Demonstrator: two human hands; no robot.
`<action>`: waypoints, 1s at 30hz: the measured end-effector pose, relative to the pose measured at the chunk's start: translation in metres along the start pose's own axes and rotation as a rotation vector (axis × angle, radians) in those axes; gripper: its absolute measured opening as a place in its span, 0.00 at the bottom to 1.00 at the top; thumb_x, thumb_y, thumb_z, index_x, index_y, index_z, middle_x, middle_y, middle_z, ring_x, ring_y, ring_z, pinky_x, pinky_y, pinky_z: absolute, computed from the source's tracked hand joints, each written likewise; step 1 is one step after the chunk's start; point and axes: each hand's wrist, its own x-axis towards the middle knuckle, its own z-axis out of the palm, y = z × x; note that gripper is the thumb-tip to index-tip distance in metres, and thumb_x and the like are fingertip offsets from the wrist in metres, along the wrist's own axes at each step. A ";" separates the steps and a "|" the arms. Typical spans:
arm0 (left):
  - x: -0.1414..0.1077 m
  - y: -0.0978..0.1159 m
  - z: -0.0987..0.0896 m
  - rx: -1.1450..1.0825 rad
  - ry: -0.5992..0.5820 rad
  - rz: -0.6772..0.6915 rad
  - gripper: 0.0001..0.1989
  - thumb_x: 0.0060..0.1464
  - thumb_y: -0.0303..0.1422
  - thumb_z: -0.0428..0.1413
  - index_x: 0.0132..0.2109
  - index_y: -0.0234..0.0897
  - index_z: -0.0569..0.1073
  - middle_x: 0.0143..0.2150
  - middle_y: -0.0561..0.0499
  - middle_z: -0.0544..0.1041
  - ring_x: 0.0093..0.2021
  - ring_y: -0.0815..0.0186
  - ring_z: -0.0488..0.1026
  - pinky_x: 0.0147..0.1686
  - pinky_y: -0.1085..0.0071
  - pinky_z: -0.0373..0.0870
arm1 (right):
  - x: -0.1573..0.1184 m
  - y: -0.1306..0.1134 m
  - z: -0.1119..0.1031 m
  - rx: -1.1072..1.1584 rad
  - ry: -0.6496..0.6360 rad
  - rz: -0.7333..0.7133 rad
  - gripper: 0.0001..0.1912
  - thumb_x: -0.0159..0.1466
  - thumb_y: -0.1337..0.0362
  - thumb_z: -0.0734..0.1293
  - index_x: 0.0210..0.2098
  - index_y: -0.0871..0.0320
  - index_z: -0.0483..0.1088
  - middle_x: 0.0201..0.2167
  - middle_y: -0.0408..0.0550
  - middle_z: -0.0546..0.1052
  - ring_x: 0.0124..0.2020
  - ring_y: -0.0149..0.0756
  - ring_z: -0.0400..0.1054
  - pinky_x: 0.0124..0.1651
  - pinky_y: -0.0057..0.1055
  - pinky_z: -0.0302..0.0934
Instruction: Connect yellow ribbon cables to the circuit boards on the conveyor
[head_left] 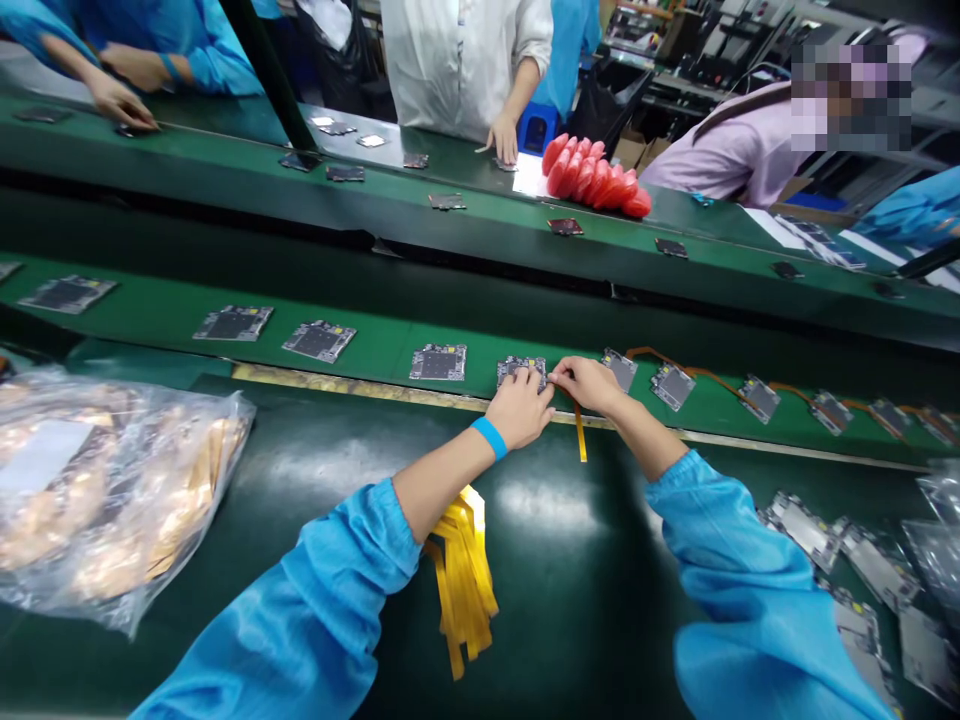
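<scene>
Laying the left hand [520, 408] open, fingertips spread over 1 circuit board [514, 365], on the green conveyor belt [382, 350] just beyond the counter [570, 580]. Pinching 1 orange flex cable [581, 436] between thumb and fingers of the right hand [589, 384], just beside that board, with a narrow tail hanging over the belt's near edge. Would likely handle as light, springy and slippery, easily creased; best held near the end, without sharp bending. Should treat the board as stiff, thin and fragile, gripping by the edges. Can see glossy yellow flex cables [469, 580] fanned below the left forearm, and a crinkled clear plastic bag [150, 500] farther left.
</scene>
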 end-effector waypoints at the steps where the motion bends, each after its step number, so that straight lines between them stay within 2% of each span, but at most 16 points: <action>1: 0.000 0.000 0.000 0.000 0.000 0.011 0.24 0.70 0.43 0.45 0.64 0.35 0.69 0.63 0.32 0.68 0.57 0.47 0.67 0.53 0.55 0.65 | 0.000 0.001 -0.001 -0.015 -0.001 0.009 0.10 0.70 0.55 0.66 0.41 0.51 0.79 0.41 0.44 0.83 0.44 0.40 0.76 0.36 0.29 0.56; 6: -0.003 -0.008 -0.004 -0.083 0.032 0.083 0.20 0.68 0.40 0.49 0.61 0.37 0.71 0.62 0.35 0.70 0.58 0.48 0.67 0.54 0.55 0.66 | -0.008 0.008 -0.005 -0.051 0.049 -0.012 0.10 0.70 0.56 0.66 0.41 0.52 0.78 0.39 0.44 0.83 0.41 0.39 0.75 0.35 0.29 0.55; 10: -0.011 -0.022 -0.010 -0.211 0.073 0.103 0.17 0.66 0.38 0.52 0.58 0.38 0.73 0.59 0.41 0.72 0.59 0.52 0.66 0.53 0.58 0.68 | -0.020 0.008 -0.003 -0.063 0.055 -0.176 0.08 0.69 0.57 0.68 0.40 0.52 0.78 0.40 0.44 0.82 0.40 0.37 0.75 0.37 0.29 0.57; 12: -0.016 -0.029 -0.012 -0.229 0.102 0.072 0.15 0.67 0.37 0.51 0.54 0.37 0.75 0.58 0.42 0.72 0.59 0.53 0.67 0.52 0.59 0.69 | -0.024 0.006 -0.002 -0.135 0.061 -0.207 0.07 0.69 0.59 0.68 0.39 0.53 0.78 0.41 0.46 0.82 0.40 0.38 0.75 0.39 0.30 0.57; 16: -0.022 -0.046 -0.012 -0.236 0.179 0.011 0.13 0.68 0.35 0.50 0.50 0.37 0.77 0.51 0.43 0.74 0.54 0.54 0.68 0.51 0.60 0.69 | -0.026 0.008 -0.007 -0.273 0.313 -0.030 0.11 0.72 0.60 0.65 0.38 0.57 0.78 0.42 0.54 0.81 0.39 0.42 0.74 0.42 0.35 0.58; 18: -0.025 -0.056 -0.012 -0.247 0.211 -0.021 0.13 0.68 0.34 0.49 0.48 0.37 0.77 0.48 0.44 0.75 0.51 0.55 0.69 0.51 0.60 0.69 | -0.030 0.007 -0.010 -0.252 0.363 -0.009 0.13 0.72 0.59 0.63 0.38 0.57 0.77 0.40 0.54 0.81 0.37 0.42 0.74 0.41 0.36 0.59; 20: -0.027 -0.066 -0.011 -0.262 0.229 -0.067 0.12 0.67 0.34 0.50 0.46 0.37 0.78 0.46 0.44 0.75 0.50 0.56 0.69 0.51 0.60 0.69 | -0.038 0.001 -0.008 -0.167 0.323 -0.056 0.13 0.72 0.57 0.63 0.38 0.56 0.77 0.39 0.51 0.80 0.36 0.41 0.73 0.40 0.35 0.59; 23: -0.031 -0.079 -0.009 -0.275 0.228 -0.140 0.11 0.66 0.34 0.51 0.45 0.38 0.78 0.45 0.45 0.75 0.50 0.56 0.69 0.50 0.60 0.69 | -0.056 -0.021 0.006 0.037 0.178 -0.163 0.11 0.68 0.53 0.69 0.39 0.54 0.77 0.37 0.47 0.80 0.36 0.39 0.73 0.37 0.32 0.59; 25: -0.034 -0.085 -0.007 -0.278 0.219 -0.180 0.11 0.66 0.34 0.51 0.45 0.38 0.78 0.45 0.45 0.76 0.50 0.56 0.70 0.50 0.61 0.69 | -0.069 -0.042 0.021 0.161 0.040 -0.256 0.11 0.63 0.55 0.74 0.40 0.54 0.77 0.34 0.45 0.79 0.34 0.37 0.72 0.36 0.30 0.59; 27: -0.037 -0.089 -0.006 -0.283 0.202 -0.212 0.11 0.66 0.34 0.51 0.45 0.39 0.78 0.45 0.45 0.76 0.50 0.56 0.70 0.50 0.61 0.70 | -0.080 -0.064 0.036 0.240 -0.092 -0.369 0.05 0.64 0.60 0.73 0.37 0.54 0.77 0.32 0.43 0.79 0.32 0.33 0.71 0.35 0.29 0.58; 30: -0.040 -0.096 -0.005 -0.298 0.182 -0.250 0.10 0.66 0.34 0.52 0.45 0.39 0.78 0.46 0.46 0.76 0.50 0.57 0.71 0.49 0.62 0.70 | -0.090 -0.094 0.053 0.289 -0.157 -0.449 0.06 0.64 0.60 0.74 0.38 0.54 0.78 0.33 0.43 0.79 0.33 0.32 0.71 0.35 0.28 0.56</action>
